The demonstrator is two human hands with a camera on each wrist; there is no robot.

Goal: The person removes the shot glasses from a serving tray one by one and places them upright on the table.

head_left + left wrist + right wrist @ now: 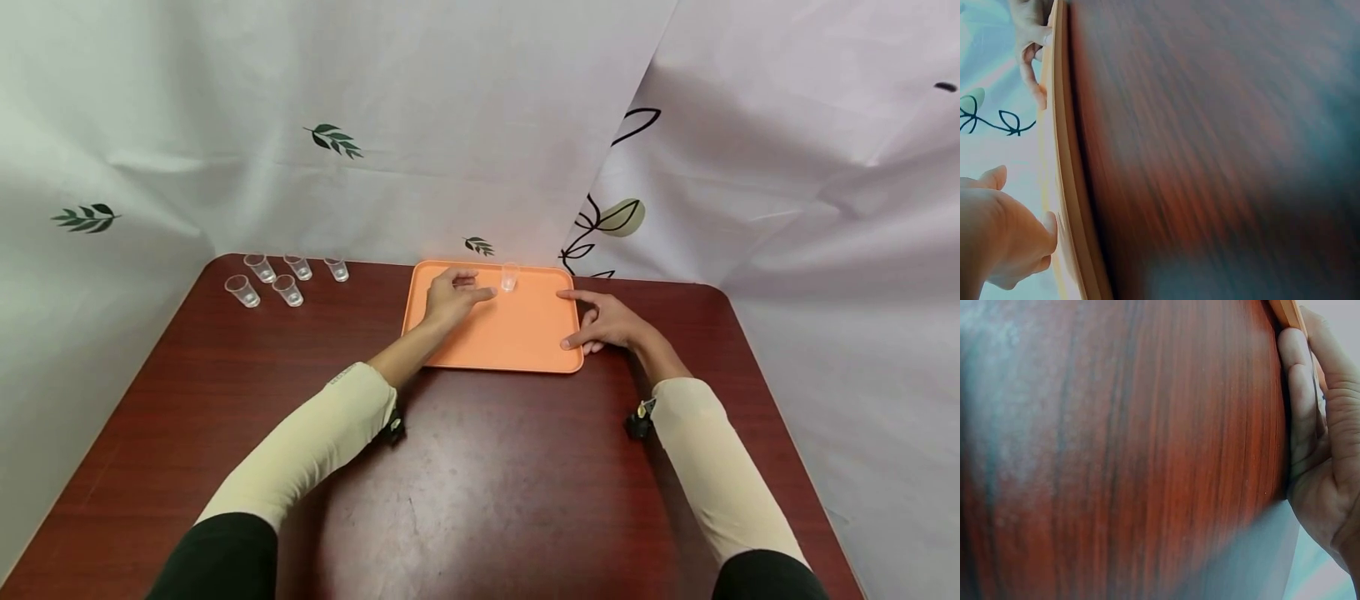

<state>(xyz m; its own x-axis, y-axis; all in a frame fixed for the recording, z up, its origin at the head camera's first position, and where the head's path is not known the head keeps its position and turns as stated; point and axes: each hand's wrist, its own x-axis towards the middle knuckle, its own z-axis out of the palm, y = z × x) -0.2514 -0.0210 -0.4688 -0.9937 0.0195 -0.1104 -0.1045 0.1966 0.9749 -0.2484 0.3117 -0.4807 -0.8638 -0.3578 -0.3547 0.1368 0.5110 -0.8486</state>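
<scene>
An orange tray (pixel 517 342) lies near the table's far edge. On it, toward the back, stands a small clear plastic cup (pixel 509 277). My left hand (pixel 452 298) hovers over the tray's left half, just left of the cup, with loosely bent fingers, thumb apart and nothing held. The left wrist view shows this hand (pixel 1010 237) beside the tray's rim (pixel 1079 219). At the tray's right edge, my right hand (pixel 607 321) grips the rim. In the right wrist view the thumb of this hand (pixel 1322 444) is on one side of the rim and the fingers are beneath.
Several more clear cups (pixel 287 291) stand at the table's far left corner. The dark red wooden table (pixel 480 492) is backed by a white leaf-print sheet (pixel 420 125), which meets its far edge.
</scene>
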